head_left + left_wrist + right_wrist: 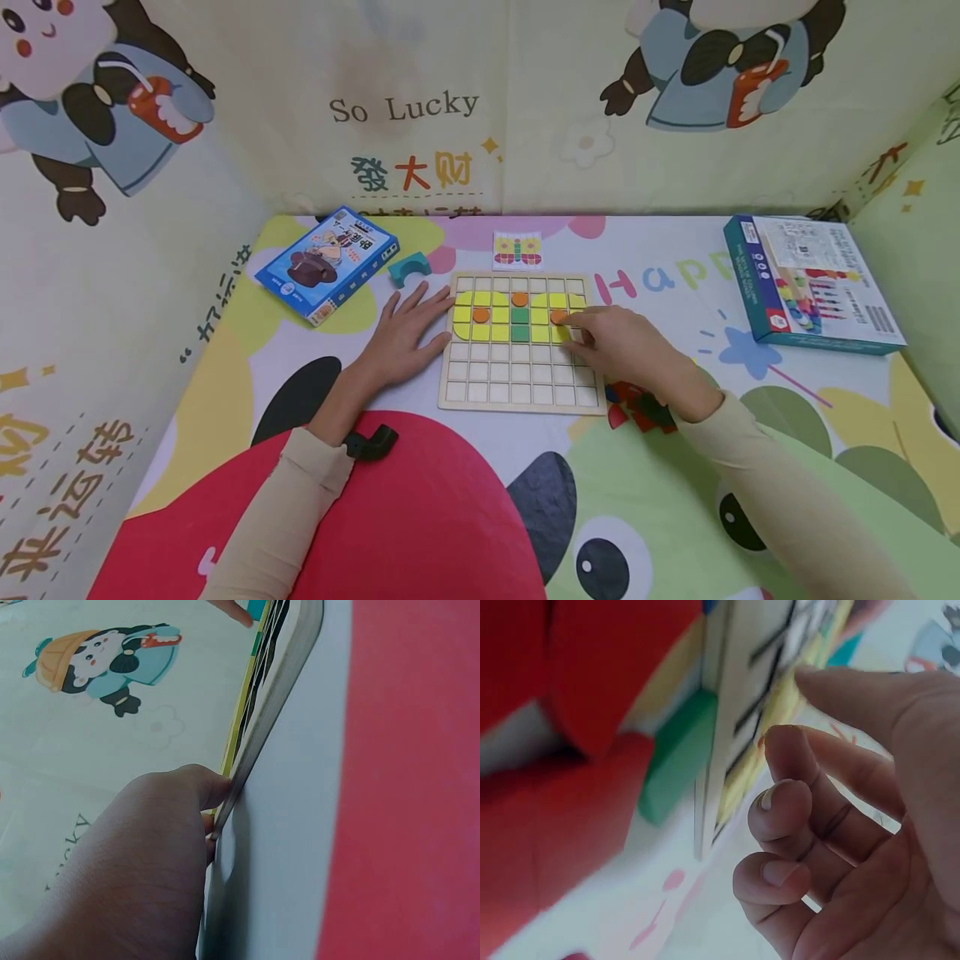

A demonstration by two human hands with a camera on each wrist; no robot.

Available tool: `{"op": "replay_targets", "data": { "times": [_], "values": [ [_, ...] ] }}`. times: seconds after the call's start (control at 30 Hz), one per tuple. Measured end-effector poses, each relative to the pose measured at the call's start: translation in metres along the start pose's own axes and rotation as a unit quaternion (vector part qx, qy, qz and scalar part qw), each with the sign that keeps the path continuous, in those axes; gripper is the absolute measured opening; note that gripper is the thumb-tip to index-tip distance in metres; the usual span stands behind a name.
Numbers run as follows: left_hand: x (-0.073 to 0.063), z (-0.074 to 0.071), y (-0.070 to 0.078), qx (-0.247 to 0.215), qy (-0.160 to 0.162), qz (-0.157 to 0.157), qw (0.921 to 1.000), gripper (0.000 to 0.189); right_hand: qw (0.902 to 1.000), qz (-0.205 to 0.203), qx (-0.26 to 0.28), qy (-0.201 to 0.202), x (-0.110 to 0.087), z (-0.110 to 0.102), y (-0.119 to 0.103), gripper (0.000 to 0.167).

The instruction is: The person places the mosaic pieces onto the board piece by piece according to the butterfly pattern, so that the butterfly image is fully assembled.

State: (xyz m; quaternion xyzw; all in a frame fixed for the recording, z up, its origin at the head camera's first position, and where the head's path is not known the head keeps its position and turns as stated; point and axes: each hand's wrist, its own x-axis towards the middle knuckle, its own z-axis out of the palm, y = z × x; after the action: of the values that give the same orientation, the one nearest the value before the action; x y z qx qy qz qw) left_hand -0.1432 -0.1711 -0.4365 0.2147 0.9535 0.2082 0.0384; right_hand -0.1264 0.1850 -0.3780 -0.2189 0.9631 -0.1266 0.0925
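A wooden grid board (480, 400) lies on the table, its upper rows filled with yellow pieces (462, 315), green squares (520, 333) and orange discs (481, 315). My left hand (405, 342) rests at the board's left edge with fingers spread; in the left wrist view the thumb (201, 784) touches the board's side. My right hand (626, 346) is over the right side of the board, index fingertip at the right orange disc (557, 317). In the right wrist view its thumb and index finger are apart, nothing seen between them, and the other fingers are bent.
Behind the board lies a butterfly pattern card (517, 260). Red and green loose pieces (637, 407) lie beside the board, partly under the right wrist. A blue box (330, 262) and teal arch (409, 268) are at left, a larger box (813, 283) at right.
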Motion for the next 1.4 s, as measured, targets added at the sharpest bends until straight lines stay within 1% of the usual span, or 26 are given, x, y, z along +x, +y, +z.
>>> {"op": "replay_targets", "data": {
  "times": [0.13, 0.23, 0.4, 0.5, 0.6, 0.73, 0.8, 0.9, 1.03, 1.3, 1.4],
  "values": [
    [0.0, 0.0, 0.001, -0.001, -0.002, 0.0, 1.0, 0.069, 0.9991, 0.014, 0.037, 0.017, -0.013, -0.007, 0.02, 0.046],
    [0.001, 0.0, 0.001, 0.001, 0.0, 0.002, 1.0, 0.069, 0.9983, 0.026, 0.043, 0.029, -0.026, -0.015, 0.037, 0.043],
    [0.001, -0.001, 0.001, 0.001, 0.002, 0.003, 1.0, 0.068, 0.9968, 0.049, 0.05, 0.038, -0.051, -0.025, 0.063, 0.038],
    [0.002, -0.001, -0.001, 0.003, 0.001, 0.002, 1.0, 0.067, 0.9963, 0.058, 0.056, 0.03, -0.064, -0.028, 0.077, 0.037],
    [0.002, 0.0, -0.001, 0.004, 0.001, 0.0, 1.0, 0.067, 0.996, 0.064, 0.06, 0.014, -0.077, -0.03, 0.089, 0.037],
    [0.001, 0.0, -0.002, 0.001, 0.0, 0.0, 1.0, 0.068, 0.9963, 0.058, 0.063, -0.006, -0.092, -0.03, 0.105, 0.034],
    [0.001, 0.0, -0.002, 0.0, 0.0, 0.0, 1.0, 0.068, 0.9969, 0.048, 0.061, -0.015, -0.097, -0.03, 0.111, 0.034],
    [0.001, -0.001, -0.001, -0.001, 0.002, -0.001, 1.0, 0.068, 0.997, 0.041, 0.059, -0.03, -0.103, -0.028, 0.117, 0.035],
    [0.001, -0.001, -0.001, -0.002, 0.002, -0.003, 1.0, 0.068, 0.9964, 0.047, 0.058, -0.039, -0.103, -0.025, 0.119, 0.034],
    [0.001, 0.0, 0.0, -0.002, -0.001, -0.005, 1.0, 0.068, 0.9951, 0.067, 0.065, -0.034, -0.098, -0.022, 0.113, 0.025],
    [0.0, 0.0, 0.0, -0.001, 0.0, -0.003, 1.0, 0.068, 0.9955, 0.059, 0.067, -0.031, -0.097, -0.022, 0.112, 0.027]
  ]
}}
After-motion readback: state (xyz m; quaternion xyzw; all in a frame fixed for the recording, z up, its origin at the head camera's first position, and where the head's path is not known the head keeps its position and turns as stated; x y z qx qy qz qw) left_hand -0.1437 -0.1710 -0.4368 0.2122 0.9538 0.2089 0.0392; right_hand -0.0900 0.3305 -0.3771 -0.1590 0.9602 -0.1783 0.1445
